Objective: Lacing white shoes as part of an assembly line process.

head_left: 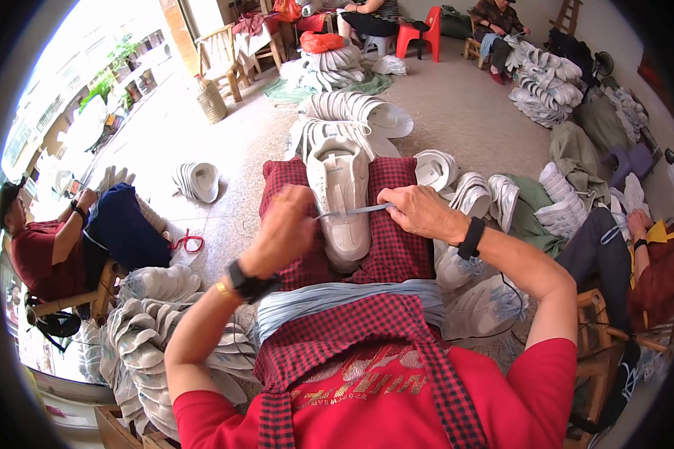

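A white sneaker (342, 183) lies between my thighs on my red-and-black checked apron, its toe toward me. A flat grey-blue shoelace (367, 210) runs across it near the toe, drawn out to both sides. My right hand (427, 213), right of the shoe, pinches one end of the lace between thumb and fingers. At the other side, my left hand (284, 224) is closed at the opposite stretch of lace; motion blurs its fingers. A thick bundle of pale blue laces (352, 301) lies across my waist.
Nested white shoe uppers (352, 112) are stacked just beyond the sneaker. More uppers pile up at my left (146, 337) and right (487, 307). Seated people are at the left (49, 247), right (655, 277) and back. A red plastic chair (419, 36) stands at the back.
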`<state>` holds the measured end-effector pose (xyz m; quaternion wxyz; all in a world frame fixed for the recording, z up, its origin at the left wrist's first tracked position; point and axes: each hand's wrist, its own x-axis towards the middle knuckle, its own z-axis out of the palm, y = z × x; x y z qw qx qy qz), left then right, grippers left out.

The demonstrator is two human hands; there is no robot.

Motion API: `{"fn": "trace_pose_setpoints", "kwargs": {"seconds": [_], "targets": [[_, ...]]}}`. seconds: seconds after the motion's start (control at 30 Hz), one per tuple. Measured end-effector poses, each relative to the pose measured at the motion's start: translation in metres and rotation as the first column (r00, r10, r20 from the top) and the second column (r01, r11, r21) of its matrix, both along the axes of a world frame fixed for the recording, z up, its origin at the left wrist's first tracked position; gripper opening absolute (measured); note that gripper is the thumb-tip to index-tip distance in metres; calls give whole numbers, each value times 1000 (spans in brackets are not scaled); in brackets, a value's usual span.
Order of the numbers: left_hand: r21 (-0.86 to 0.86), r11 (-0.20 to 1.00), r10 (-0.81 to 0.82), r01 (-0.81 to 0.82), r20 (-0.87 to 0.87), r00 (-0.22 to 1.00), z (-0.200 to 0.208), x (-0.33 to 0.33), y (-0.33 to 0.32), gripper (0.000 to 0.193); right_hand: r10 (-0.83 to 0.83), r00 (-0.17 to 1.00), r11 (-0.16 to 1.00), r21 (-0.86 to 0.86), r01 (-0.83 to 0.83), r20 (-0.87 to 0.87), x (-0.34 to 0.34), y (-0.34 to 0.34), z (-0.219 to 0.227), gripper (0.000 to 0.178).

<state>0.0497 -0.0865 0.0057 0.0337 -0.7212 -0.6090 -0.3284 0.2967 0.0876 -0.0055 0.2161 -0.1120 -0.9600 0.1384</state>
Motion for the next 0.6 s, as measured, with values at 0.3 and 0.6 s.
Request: {"fn": "trace_pose_setpoints", "kwargs": {"seconds": [0.3,0.6], "targets": [[-238,962,20,-131,-420,908,1,-1,-4,18,-1,1000,989,147,5,-25,32,11,-6,9],[-7,878,374,-479,-615,694,74,-101,-159,18,-102,995,965,245,98,2,152,20,54,18]]}}
